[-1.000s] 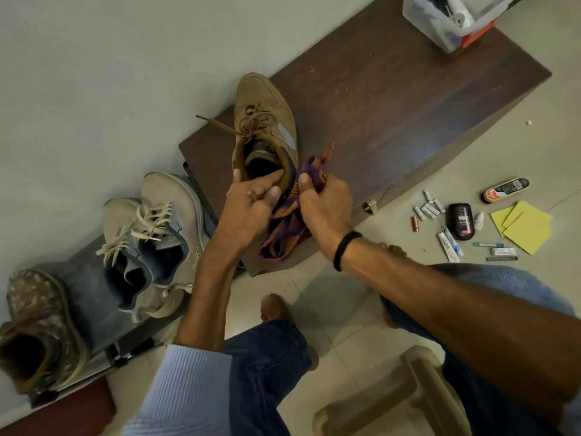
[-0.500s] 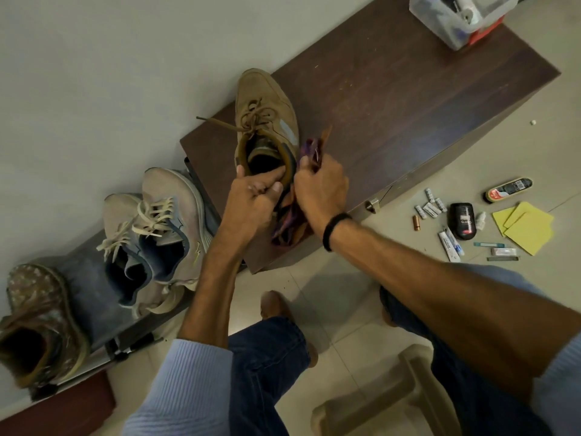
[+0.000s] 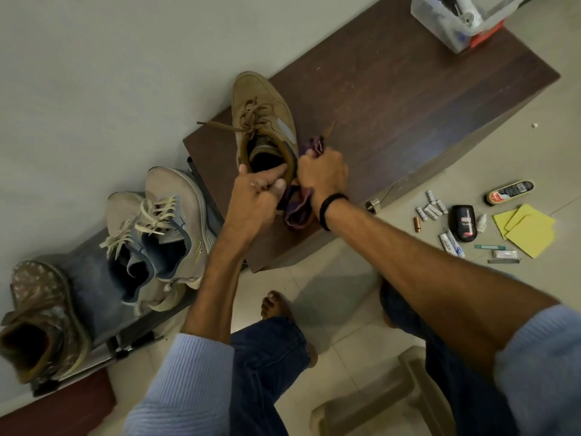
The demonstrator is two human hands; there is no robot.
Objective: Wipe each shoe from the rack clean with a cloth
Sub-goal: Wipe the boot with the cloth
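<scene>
A tan suede shoe (image 3: 262,111) with brown laces sits on the dark wooden cabinet top (image 3: 393,99). My left hand (image 3: 256,196) grips its heel collar, with the thumb inside the opening. My right hand (image 3: 323,171) holds a purple and orange cloth (image 3: 297,209) against the shoe's right side near the heel. Part of the cloth hangs below the hand. A pair of beige and blue sneakers (image 3: 160,228) stands on the low rack (image 3: 91,287) to the left. A brown patterned shoe (image 3: 41,316) sits at the rack's far left.
A clear plastic box (image 3: 456,23) of supplies stands on the cabinet's far end. On the tiled floor to the right lie a shoe polish bottle (image 3: 509,191), a black container (image 3: 465,221), small tubes, batteries and yellow cloths (image 3: 528,229). A beige stool (image 3: 377,401) is below me.
My right hand moved the cloth up along the shoe's right side, toward the toe. The left hand kept its grip on the heel collar. The shoe stayed in place.
</scene>
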